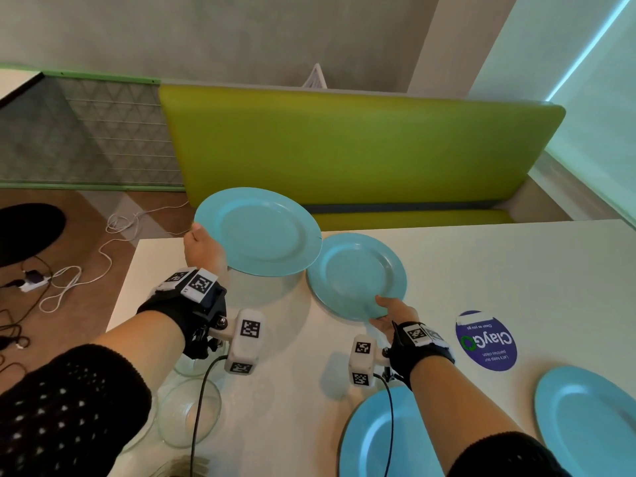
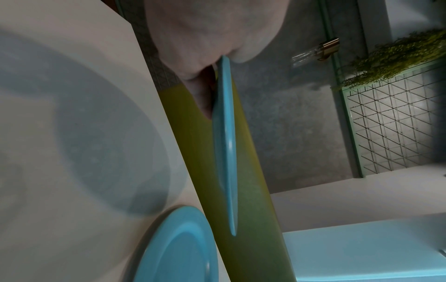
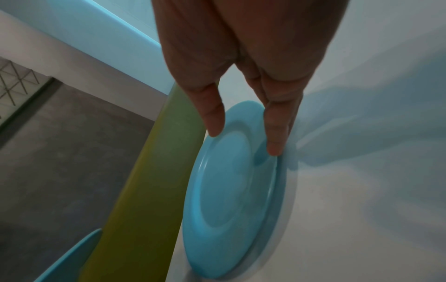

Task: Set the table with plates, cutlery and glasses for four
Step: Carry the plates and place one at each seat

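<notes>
My left hand (image 1: 203, 241) grips the left rim of a light blue plate (image 1: 258, 232) and holds it in the air above the far left part of the white table (image 1: 499, 263). In the left wrist view this plate (image 2: 226, 137) is seen edge-on, pinched between thumb and fingers of the left hand (image 2: 217, 72). My right hand (image 1: 383, 309) pinches the near rim of a second blue plate (image 1: 358, 273), which lies on the table right of the first. In the right wrist view the thumb lies over that second plate (image 3: 231, 190) and the fingers (image 3: 275, 137) sit at its edge.
Two more blue plates (image 1: 375, 438) (image 1: 585, 418) lie at the near edge. Clear glass vessels (image 1: 189, 411) stand near my left forearm. A round purple sticker (image 1: 487, 340) is on the tabletop. A green bench (image 1: 344, 146) runs behind the table; cables (image 1: 75, 280) lie on the floor at left.
</notes>
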`<state>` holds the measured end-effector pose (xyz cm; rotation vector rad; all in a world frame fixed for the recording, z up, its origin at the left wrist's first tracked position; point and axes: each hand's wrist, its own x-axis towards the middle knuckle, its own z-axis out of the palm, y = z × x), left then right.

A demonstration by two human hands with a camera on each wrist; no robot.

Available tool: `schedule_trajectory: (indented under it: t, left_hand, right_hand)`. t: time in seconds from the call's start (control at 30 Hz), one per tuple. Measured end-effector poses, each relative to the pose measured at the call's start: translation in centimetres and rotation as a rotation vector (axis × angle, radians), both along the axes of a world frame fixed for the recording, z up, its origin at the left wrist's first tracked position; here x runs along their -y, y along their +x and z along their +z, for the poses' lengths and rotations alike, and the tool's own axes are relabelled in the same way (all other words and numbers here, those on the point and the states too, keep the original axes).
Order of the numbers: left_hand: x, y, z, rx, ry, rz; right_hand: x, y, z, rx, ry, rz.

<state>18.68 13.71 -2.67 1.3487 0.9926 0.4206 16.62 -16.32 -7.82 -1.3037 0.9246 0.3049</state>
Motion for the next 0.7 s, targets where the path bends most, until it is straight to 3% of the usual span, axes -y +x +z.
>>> schedule_trajectory:
  t: [0.37,0.7]
  left_hand:
    - [2.5,-1.6,1.3,0.036,-0.011,-0.087]
    - [9.4,-5.7,3.8,0.094,-0.123,-0.458]
  right_hand:
    - [0.6,-2.5,3.7,0.018,-0.021,-0.002]
    - [1.0,-9.7,10.7,0.266,0.054,0.009]
